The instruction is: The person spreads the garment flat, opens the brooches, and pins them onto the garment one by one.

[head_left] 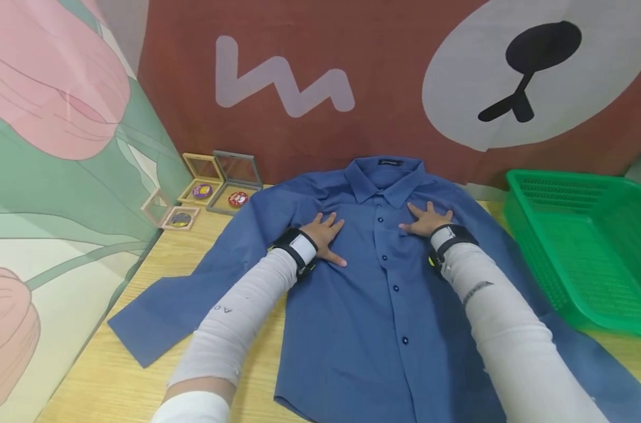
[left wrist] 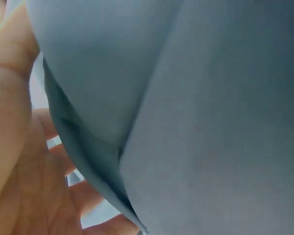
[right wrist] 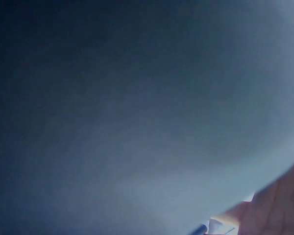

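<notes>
In the head view, a blue long-sleeved button-up shirt [head_left: 346,317] lies front side up across a light wood-grain bench [head_left: 87,390], its collar [head_left: 370,185] towards the back wall and its dark round buttons running down the front. The left hand [head_left: 322,236] rests on the chest to the left of the buttons, fingers spread and thumb pointing towards the placket. The right hand [head_left: 426,221] rests on the other side of the chest, its fingers spread too. Each grip is loose and flat, with neither set of fingers curled round the fabric. Both forearms wear white sleeves and black-and-white wrist straps. One shirt sleeve extends to the left over the bench; the other runs down to the right, past a green plastic basket [head_left: 563,176] with slatted sides. At the back left stand three small square cases with raised clear lids: one yellow [head_left: 187,195], one grey [head_left: 214,205] and one pale pink [head_left: 167,224], each with a round badge inside.

In the left wrist view, blue-grey shirt cloth fills most of the frame, with a dark fold curving beside the palm and fingers at the left edge. Light shows between the fingers.

In the right wrist view, blurred dark blue cloth covers nearly everything. Only a piece of the hand shows at the lower right corner, so its grip cannot be told from there.
</notes>
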A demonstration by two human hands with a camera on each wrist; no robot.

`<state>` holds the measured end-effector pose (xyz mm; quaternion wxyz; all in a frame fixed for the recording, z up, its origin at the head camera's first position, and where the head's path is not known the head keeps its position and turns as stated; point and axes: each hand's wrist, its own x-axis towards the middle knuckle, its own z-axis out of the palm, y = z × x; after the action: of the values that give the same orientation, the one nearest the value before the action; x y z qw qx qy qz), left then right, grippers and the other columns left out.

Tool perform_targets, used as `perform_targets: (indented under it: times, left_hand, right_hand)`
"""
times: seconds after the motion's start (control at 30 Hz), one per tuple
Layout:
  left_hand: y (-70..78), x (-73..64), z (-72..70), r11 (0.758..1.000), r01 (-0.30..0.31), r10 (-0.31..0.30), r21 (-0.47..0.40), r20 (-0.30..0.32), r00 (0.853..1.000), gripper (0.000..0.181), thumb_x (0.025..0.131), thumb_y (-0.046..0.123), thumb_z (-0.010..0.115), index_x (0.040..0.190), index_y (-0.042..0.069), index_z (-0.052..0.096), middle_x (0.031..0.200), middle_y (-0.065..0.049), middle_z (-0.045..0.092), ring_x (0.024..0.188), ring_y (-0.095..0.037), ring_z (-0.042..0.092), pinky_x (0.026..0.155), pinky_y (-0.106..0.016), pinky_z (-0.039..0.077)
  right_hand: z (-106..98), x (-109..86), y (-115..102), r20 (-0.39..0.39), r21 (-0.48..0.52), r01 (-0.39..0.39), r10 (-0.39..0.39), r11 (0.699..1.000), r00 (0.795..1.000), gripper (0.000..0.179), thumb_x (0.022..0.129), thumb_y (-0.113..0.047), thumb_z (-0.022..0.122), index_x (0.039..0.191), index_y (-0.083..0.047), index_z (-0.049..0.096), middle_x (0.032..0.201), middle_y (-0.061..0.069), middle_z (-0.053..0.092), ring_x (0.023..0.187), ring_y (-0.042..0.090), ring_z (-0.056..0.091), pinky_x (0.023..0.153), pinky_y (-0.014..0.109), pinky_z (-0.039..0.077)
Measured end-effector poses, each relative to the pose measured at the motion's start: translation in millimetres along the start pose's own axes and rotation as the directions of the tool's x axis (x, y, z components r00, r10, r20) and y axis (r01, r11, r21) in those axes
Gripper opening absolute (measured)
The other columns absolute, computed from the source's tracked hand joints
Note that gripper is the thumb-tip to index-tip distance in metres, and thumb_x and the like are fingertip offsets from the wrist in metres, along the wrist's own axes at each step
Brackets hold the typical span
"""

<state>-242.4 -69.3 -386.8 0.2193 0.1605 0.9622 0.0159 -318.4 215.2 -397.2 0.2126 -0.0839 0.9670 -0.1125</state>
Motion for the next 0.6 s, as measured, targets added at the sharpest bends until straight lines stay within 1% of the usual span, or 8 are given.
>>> perform_targets:
  times: [0.13, 0.2, 0.33, 0.4, 0.5, 0.57, 0.6]
  left_hand:
    - [8.8, -5.8, 2.0, 0.999, 0.032, -0.031, 0.021, -0.036, 0.999, 0.110, 0.082, 0.068, 0.067, 0.161, 0.021, 0.007, 0.169, -0.004, 0.001, 0.156, -0.033, 0.003, 0.125, -0.046, 0.019]
    - [16.3, -10.3, 5.0, 0.999, 0.039, -0.038, 0.029, -0.036, 0.999, 0.109, 0.082, 0.068, 0.066, 0.161, 0.022, 0.008, 0.169, -0.004, 0.002, 0.156, -0.033, 0.004, 0.125, -0.046, 0.019]
    - [30.5, -16.2, 7.8, 0.998, 0.040, -0.038, 0.043, -0.044, 0.998, 0.108, 0.082, 0.071, 0.064, 0.161, 0.022, 0.009, 0.169, -0.003, 0.003, 0.156, -0.032, 0.005, 0.125, -0.046, 0.021]
    - [34.0, -18.3, 7.8, 0.998, 0.042, -0.040, 0.046, -0.052, 0.998, 0.108, 0.082, 0.071, 0.064, 0.161, 0.022, 0.010, 0.169, -0.003, 0.004, 0.156, -0.032, 0.006, 0.124, -0.047, 0.022]
    - [31.3, -20.8, 6.9, 0.999, 0.029, -0.027, 0.038, -0.052, 0.998, 0.105, 0.084, 0.071, 0.061, 0.161, 0.021, 0.009, 0.169, -0.005, 0.004, 0.156, -0.033, 0.006, 0.123, -0.050, 0.024]
    - [24.6, -22.8, 7.4, 1.000, 0.017, -0.017, 0.004, -0.065, 0.998, 0.099, 0.087, 0.069, 0.059, 0.161, 0.020, 0.013, 0.169, -0.006, 0.008, 0.155, -0.034, 0.009, 0.123, -0.050, 0.024]
    - [20.3, -24.4, 7.6, 1.000, 0.011, -0.012, -0.024, -0.080, 0.997, 0.095, 0.089, 0.066, 0.058, 0.161, 0.020, 0.016, 0.169, -0.007, 0.011, 0.155, -0.034, 0.012, 0.123, -0.050, 0.025]
  right_hand:
    - [-3.8, -3.7, 0.9, 0.003, 0.015, 0.020, -0.020, 1.000, 1.000, 0.083, 0.100, -0.051, 0.045, 0.159, -0.008, 0.006, 0.158, 0.039, -0.011, 0.144, 0.062, -0.009, 0.115, 0.070, -0.012]
    - [-3.4, -6.8, 4.5, 0.011, 0.019, 0.020, -0.021, 1.000, 1.000, 0.082, 0.100, -0.049, 0.046, 0.159, -0.008, 0.006, 0.157, 0.040, -0.011, 0.143, 0.063, -0.010, 0.115, 0.070, -0.012]
    - [-4.0, -9.5, 13.7, 0.007, 0.016, 0.010, -0.010, 1.000, 1.000, 0.079, 0.101, -0.044, 0.045, 0.158, -0.004, 0.007, 0.156, 0.041, -0.010, 0.144, 0.062, -0.008, 0.115, 0.070, -0.011]
    - [-5.6, -10.9, 14.6, 0.005, 0.011, 0.007, -0.007, 1.000, 1.000, 0.077, 0.102, -0.041, 0.044, 0.157, -0.002, 0.007, 0.156, 0.043, -0.008, 0.145, 0.061, -0.007, 0.116, 0.071, -0.010]
    - [-8.6, -16.6, 4.9, -0.028, -0.003, 0.013, -0.013, 1.000, 1.000, 0.074, 0.101, -0.034, 0.047, 0.157, 0.000, 0.012, 0.156, 0.043, 0.000, 0.144, 0.062, -0.002, 0.114, 0.074, -0.002]
    - [-9.3, -24.6, -8.7, -0.063, 0.017, 0.015, -0.014, 1.000, 0.998, 0.071, 0.101, -0.033, 0.048, 0.157, -0.002, 0.017, 0.157, 0.041, 0.004, 0.144, 0.063, -0.001, 0.111, 0.079, 0.004]
    - [-9.5, -29.5, -16.6, -0.084, 0.031, 0.029, -0.027, 0.999, 0.996, 0.069, 0.101, -0.032, 0.048, 0.157, -0.002, 0.019, 0.157, 0.041, 0.006, 0.144, 0.064, -0.001, 0.109, 0.081, 0.006]
